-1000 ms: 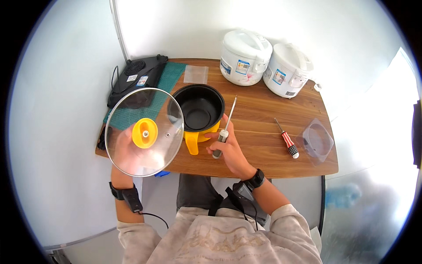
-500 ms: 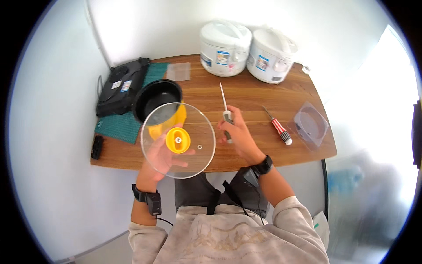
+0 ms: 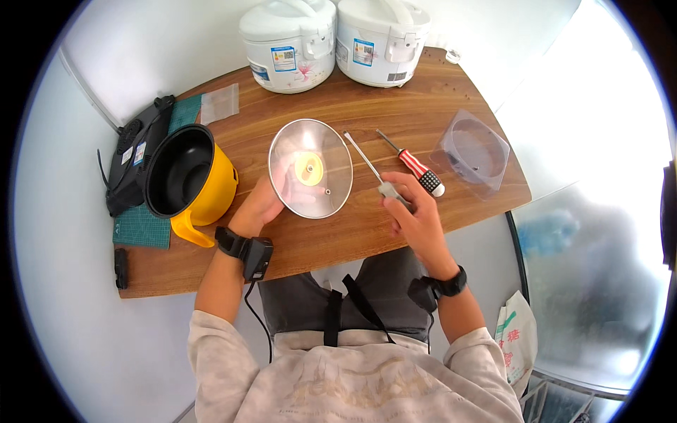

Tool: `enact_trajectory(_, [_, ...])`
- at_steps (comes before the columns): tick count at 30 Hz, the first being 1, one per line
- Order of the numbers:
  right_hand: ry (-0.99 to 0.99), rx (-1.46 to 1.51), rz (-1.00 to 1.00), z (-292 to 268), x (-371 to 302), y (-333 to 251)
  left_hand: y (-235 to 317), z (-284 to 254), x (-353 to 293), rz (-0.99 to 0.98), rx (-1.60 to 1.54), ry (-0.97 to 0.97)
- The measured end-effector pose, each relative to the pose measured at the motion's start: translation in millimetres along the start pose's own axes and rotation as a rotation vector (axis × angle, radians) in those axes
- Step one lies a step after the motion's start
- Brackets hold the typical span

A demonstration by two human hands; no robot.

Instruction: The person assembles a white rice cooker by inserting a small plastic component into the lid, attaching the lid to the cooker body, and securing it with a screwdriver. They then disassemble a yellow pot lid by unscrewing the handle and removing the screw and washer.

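Note:
My left hand (image 3: 266, 199) is closed on a round glass lid (image 3: 310, 134) from its far side. The lid stands tilted, and a yellow knob (image 3: 309, 169) with a small screw at its centre shows through the glass. Some fingers are visible around the knob through the lid. My right hand (image 3: 417, 215) grips a flathead screwdriver (image 3: 389, 190) with a grey and white handle. Its blade points up and left, with the tip close to the lid's right rim but seemingly apart from it.
A yellow pot (image 3: 215, 185) with black inside stands at left by a black hot-plate-like appliance (image 3: 144, 151) and green mat (image 3: 144, 229). Two white rice cookers (image 3: 293, 53) are behind. A red-striped screwdriver (image 3: 419, 171) and clear plastic container (image 3: 476, 151) lie right.
My view has shifted. The lid has moved away from in front of the pot and tilted more. My right hand has turned the screwdriver, so its tip now lies near the lid's rim.

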State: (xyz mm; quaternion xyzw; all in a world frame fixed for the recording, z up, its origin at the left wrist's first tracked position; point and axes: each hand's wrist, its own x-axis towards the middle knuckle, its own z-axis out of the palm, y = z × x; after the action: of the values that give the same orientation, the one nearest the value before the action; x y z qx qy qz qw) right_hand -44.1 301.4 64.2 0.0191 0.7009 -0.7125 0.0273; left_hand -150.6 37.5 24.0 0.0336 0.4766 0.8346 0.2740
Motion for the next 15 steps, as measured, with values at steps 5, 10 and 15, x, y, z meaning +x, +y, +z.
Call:
enact_trajectory(5, [0.049, -0.151, -0.006, -12, -26, -4, -10, -7, 4, -0.007, 0.120, -0.098])
enact_trajectory(10, [-0.015, -0.393, -0.062, -10, -37, -2, -19, 5, -7, -0.092, 0.128, 0.138])
enact_trajectory(15, [-0.010, -0.450, -0.114, 0, -43, 0, -17, 10, -7, -0.026, 0.408, 0.115])
